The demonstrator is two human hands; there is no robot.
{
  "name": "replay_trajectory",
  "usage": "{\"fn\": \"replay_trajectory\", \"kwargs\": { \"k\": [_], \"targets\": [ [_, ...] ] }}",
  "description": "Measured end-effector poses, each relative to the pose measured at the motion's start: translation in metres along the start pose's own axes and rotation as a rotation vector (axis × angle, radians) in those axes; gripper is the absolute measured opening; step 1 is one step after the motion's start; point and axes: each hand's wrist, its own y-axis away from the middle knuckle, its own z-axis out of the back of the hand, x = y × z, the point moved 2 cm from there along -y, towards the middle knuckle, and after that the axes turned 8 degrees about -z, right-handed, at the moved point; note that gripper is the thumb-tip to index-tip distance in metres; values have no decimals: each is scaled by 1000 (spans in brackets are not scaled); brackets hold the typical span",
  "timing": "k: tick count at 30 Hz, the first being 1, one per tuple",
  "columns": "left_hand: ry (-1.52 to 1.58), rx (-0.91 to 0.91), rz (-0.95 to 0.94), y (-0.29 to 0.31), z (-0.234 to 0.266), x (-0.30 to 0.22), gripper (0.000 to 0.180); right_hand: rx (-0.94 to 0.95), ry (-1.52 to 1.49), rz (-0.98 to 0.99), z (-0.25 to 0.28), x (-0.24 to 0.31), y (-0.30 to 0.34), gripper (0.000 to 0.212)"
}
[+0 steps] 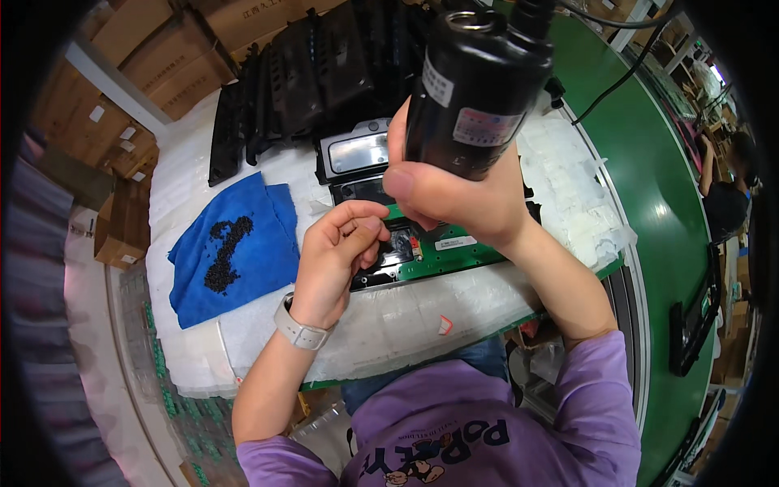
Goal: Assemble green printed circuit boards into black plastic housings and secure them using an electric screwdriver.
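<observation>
My right hand (462,195) is wrapped round a black electric screwdriver (454,85), held upright with its cable end toward the top. Its tip is hidden behind the hand. Beside it, my left hand (337,243) has thumb and fingers pinched together over the board; whatever is between them is too small to make out. Under both hands lies a black housing (357,188) with a green circuit board (479,256) in it. To the left, a blue cloth (191,276) carries a pile of tiny black screws (227,258).
White foam padding (389,321) covers the work surface. Stacked black plastic frames (316,73) stand at the far side. A green conveyor belt (661,203) runs along the right, with a black frame (694,316) on it. Cardboard boxes (174,69) fill the far left; another person (730,195) is at far right.
</observation>
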Motion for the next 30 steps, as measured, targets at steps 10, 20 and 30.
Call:
{"fn": "replay_trajectory", "kwargs": {
  "k": [10, 20, 30],
  "targets": [
    [20, 7, -42, 2, 2, -3, 14, 25, -131, -14, 20, 5, 16, 23],
    [-37, 219, 21, 9, -9, -12, 10, -29, -702, 352, 47, 11, 19, 30],
    [-151, 246, 16, 11, -8, -8, 8, -105, -685, 233, 40, 9, 21, 25]
  ]
}}
